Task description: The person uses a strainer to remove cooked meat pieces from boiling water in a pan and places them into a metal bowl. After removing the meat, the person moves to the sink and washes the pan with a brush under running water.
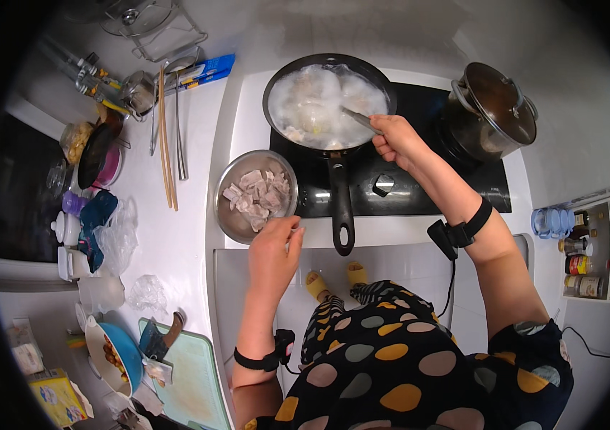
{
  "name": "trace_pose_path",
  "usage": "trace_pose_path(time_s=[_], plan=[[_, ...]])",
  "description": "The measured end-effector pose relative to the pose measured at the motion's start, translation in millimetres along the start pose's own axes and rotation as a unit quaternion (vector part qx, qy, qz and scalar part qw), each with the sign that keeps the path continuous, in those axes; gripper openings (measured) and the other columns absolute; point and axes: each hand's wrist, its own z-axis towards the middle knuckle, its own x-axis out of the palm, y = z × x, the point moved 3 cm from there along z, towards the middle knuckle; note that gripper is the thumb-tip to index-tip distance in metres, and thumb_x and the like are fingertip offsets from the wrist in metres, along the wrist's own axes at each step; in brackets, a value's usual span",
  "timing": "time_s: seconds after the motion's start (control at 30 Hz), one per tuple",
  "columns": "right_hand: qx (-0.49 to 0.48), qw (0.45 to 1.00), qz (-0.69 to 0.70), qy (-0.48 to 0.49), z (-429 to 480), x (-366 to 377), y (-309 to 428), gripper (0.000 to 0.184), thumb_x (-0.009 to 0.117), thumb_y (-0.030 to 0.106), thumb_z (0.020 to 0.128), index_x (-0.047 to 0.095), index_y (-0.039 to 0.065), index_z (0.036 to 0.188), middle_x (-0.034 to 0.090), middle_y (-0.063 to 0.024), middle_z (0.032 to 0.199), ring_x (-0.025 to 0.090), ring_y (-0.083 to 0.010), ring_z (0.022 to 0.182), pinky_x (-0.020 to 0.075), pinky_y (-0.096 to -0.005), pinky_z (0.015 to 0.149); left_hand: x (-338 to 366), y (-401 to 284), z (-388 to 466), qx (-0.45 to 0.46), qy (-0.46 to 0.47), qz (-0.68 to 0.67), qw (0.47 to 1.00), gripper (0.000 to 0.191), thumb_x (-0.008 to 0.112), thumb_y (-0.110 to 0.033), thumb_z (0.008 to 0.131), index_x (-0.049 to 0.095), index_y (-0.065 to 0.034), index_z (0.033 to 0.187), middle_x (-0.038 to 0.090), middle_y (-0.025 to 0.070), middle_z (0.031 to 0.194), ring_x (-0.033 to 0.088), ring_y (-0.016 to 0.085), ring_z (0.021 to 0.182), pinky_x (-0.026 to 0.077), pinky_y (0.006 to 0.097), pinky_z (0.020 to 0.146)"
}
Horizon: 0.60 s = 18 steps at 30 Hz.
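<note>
My right hand (397,138) grips the grey handle of a utensil (357,117); foam hides its far end. The utensil reaches into a black frying pan (278,131) full of liquid with white foam (310,86), where pale pieces show faintly. My left hand (275,252) is at the near rim of a stainless steel bowl (224,215), its fingertips by the rim. Whether those fingers pinch the rim cannot be seen. Pale chunks of meat (262,196) lie in the bowl. The pan's black handle (340,204) points towards me, right of the bowl.
A lidded steel pot (485,123) stands at the right of the black cooktop (418,188). Left are wooden chopsticks (165,145), a plastic bag (119,236), and a green-edged cutting board (192,371) with a cleaver (160,337). A blue bowl (130,355) stands beside the board.
</note>
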Motion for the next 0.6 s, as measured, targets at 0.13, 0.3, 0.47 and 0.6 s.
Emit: trace_pose_path(time_s=[0.13,0.3,0.47,0.6], plan=[[0.056,0.985,0.152,0.058,-4.1,8.6,-0.9,0.015,0.043,0.018,0.093,0.035,0.011,0.082,0.035,0.0021,0.058,0.026,-0.0052,0.045,0.0188,-0.02,0.036,1.8,3.8,2.9,0.034,0.053,0.021,0.998,0.018,0.063,-0.009,0.08,0.063,-0.0002,0.096,0.063,0.0133,0.087,0.063,0.026,0.072,0.048,0.0349,0.065],[0.1,0.96,0.254,0.07,-18.1,10.9,-2.3,0.017,0.04,0.016,0.095,0.05,0.009,0.107,0.029,0.0056,0.056,0.023,-0.0042,0.045,0.0173,-0.0167,0.036,-4.9,7.0,0.5,0.053,0.078,0.031,0.995,0.019,0.064,-0.009,0.079,0.063,-0.0003,0.096,0.063,0.0133,0.089,0.064,0.026,0.073,0.049,0.0342,0.065],[0.067,0.967,0.233,0.073,-46.1,6.9,2.3,0.02,0.039,0.015,0.095,0.05,0.006,0.11,0.028,0.0058,0.056,0.022,-0.0039,0.045,0.0174,-0.0168,0.036,-10.8,11.7,-5.2,0.051,0.085,0.031,0.995,0.02,0.064,-0.009,0.079,0.063,-0.0003,0.097,0.063,0.0133,0.089,0.064,0.027,0.074,0.049,0.0343,0.066],[0.004,0.983,0.171,0.065,-70.6,1.9,4.5,0.027,0.04,0.015,0.095,0.047,0.003,0.118,0.029,0.0056,0.056,0.023,-0.0034,0.045,0.017,-0.017,0.036,-13.3,19.1,-8.8,0.04,0.087,0.033,0.995,0.02,0.064,-0.008,0.079,0.063,-0.0004,0.098,0.063,0.0135,0.089,0.063,0.027,0.074,0.048,0.0345,0.066]])
